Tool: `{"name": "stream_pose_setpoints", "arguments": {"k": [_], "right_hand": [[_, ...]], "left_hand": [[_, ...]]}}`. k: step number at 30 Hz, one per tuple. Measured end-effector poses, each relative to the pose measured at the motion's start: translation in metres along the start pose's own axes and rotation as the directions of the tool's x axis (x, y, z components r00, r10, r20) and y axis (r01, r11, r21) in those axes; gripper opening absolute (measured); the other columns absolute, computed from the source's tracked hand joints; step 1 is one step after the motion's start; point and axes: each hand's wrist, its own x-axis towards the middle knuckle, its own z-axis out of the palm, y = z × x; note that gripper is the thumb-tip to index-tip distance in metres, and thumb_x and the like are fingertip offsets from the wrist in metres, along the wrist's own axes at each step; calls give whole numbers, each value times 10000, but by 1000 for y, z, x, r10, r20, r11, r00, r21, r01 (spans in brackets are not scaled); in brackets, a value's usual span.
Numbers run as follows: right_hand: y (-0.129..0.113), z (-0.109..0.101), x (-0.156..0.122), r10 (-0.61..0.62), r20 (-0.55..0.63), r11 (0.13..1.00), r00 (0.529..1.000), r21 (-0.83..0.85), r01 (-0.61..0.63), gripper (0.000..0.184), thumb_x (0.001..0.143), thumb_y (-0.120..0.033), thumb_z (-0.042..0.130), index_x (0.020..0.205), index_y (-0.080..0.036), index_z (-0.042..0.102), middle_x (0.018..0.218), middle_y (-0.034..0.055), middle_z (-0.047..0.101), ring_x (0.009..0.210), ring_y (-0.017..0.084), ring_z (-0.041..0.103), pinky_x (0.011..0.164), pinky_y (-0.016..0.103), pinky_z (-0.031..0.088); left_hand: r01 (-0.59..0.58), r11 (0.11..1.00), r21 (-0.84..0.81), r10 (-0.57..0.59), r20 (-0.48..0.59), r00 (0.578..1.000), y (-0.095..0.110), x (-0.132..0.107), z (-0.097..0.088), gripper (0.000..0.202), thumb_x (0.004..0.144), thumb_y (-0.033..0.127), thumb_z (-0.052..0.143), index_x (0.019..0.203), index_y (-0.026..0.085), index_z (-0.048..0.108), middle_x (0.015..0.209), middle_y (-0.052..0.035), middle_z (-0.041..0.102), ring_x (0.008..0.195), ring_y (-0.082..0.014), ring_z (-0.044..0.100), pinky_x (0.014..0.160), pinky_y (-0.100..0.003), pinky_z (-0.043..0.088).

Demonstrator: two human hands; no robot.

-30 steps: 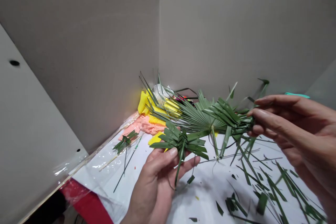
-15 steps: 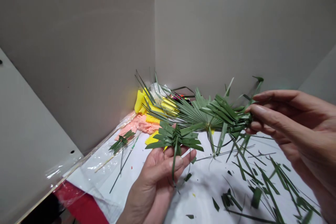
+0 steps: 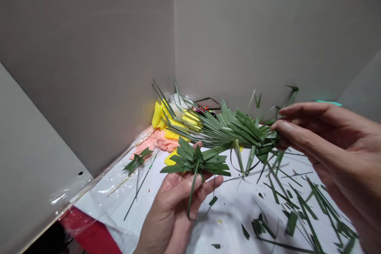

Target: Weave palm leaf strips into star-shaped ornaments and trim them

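Note:
My left hand is closed, thumb and fingers pinching the base of a woven palm-leaf piece. That piece has a plaited middle, pointed strips fanning out on both sides and a long strip hanging over the thumb. To the right, my right hand pinches the end of a second woven palm-leaf piece, larger, with overlapping strips pointing left. A thin stem topped by a small pointed leaf tip rises just behind the right fingers; whether it belongs to this piece I cannot tell.
Behind the hands spreads a fan-shaped palm leaf, beside yellow netting and pink cloth. A small woven leaf piece lies left. Cut leaf scraps litter the white table. Grey panels enclose the back.
My right hand has shifted slightly left with its woven piece. The piece in my left hand has turned a little, and its hanging strip now leans further left.

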Motion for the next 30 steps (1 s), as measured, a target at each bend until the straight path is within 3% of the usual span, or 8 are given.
{"name": "stream_pose_setpoints", "arguments": {"k": [3, 8, 14, 18, 22, 30], "right_hand": [[2, 2, 0, 16, -14, 1000, 1000, -5, -16, 253, 713, -471, 818, 919, -341, 752, 929, 0, 721, 871, 257, 684, 704, 370, 552], [3, 3, 2, 55, -5, 998, 998, 6, -55, 193, 741, -466, 790, 901, -373, 733, 965, 3, 699, 983, 312, 646, 876, 489, 494], [4, 5, 2, 91, -66, 993, 994, 81, -86, 249, 690, -410, 849, 897, -304, 758, 906, 16, 717, 897, 248, 664, 744, 368, 484], [1, 9, 3, 96, -106, 988, 990, 130, -82, 252, 645, -359, 871, 855, -266, 765, 855, 20, 707, 862, 209, 644, 732, 330, 466], [1, 9, 7, 122, -131, 981, 984, 165, -100, 273, 595, -321, 870, 829, -236, 760, 853, 15, 684, 871, 198, 607, 788, 347, 430], [5, 6, 9, 124, -117, 985, 985, 132, -108, 305, 575, -342, 875, 843, -244, 766, 838, 7, 684, 838, 202, 601, 751, 355, 407]], "left_hand": [[-46, 999, 20, 44, 66, 997, 0, -2, 2, 217, 813, 7, 687, 653, 134, 761, 740, -58, 793, 771, -225, 787, 755, -282, 655], [-97, 990, 107, 85, 106, 991, 1, -3, 2, 294, 844, 33, 663, 1060, 180, 798, 971, -86, 817, 844, -209, 769, 804, -306, 635], [-105, 987, 119, 92, 108, 990, -1, -2, -3, 193, 805, 76, 721, 905, 200, 831, 932, -85, 820, 848, -226, 771, 799, -295, 606], [-134, 989, 59, 123, 158, 980, 0, -5, -1, 309, 852, 55, 647, 1017, 250, 822, 975, -88, 820, 945, -240, 765, 880, -326, 588], [-108, 994, 20, 101, 229, 968, 2, -9, 2, 324, 855, 71, 662, 1075, 260, 807, 943, -83, 823, 926, -219, 768, 869, -284, 587], [-134, 986, 96, 118, 157, 981, -4, -11, -1, 314, 767, 153, 778, 1071, 226, 808, 981, -106, 811, 894, -249, 751, 884, -350, 583]]}}
